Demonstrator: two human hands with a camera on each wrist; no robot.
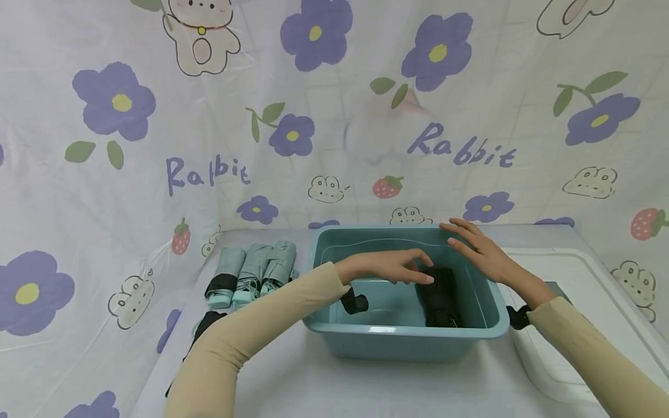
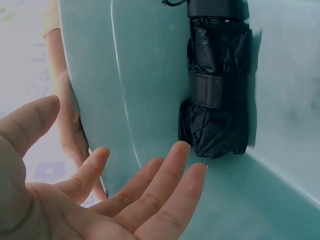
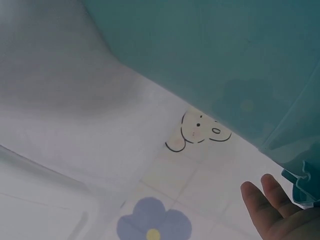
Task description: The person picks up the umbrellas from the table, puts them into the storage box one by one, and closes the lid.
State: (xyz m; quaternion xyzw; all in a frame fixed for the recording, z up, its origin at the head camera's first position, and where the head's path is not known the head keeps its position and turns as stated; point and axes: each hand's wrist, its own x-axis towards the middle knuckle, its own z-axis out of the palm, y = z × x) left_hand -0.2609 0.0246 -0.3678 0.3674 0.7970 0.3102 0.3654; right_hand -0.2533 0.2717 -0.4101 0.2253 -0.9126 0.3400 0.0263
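Observation:
A teal plastic basin (image 1: 491,325) stands on the table with a folded black umbrella (image 1: 440,296) lying inside at its right. My left hand (image 1: 397,267) hovers over the basin just above the umbrella, fingers relaxed and holding nothing. The left wrist view shows the open palm (image 2: 115,200) near the umbrella (image 2: 217,95) on the basin floor (image 2: 150,90). My right hand (image 1: 478,247) rests flat on the basin's far right rim, fingers straight. Only its fingertips (image 3: 267,202) show in the right wrist view, beside the basin wall (image 3: 225,55).
Three folded grey-green umbrellas (image 1: 251,273) lie side by side left of the basin, and a dark one (image 1: 206,325) lies nearer me. A white lid or tray (image 1: 575,325) sits at the right. A floral "Rabbit" cloth (image 1: 209,168) covers the wall behind.

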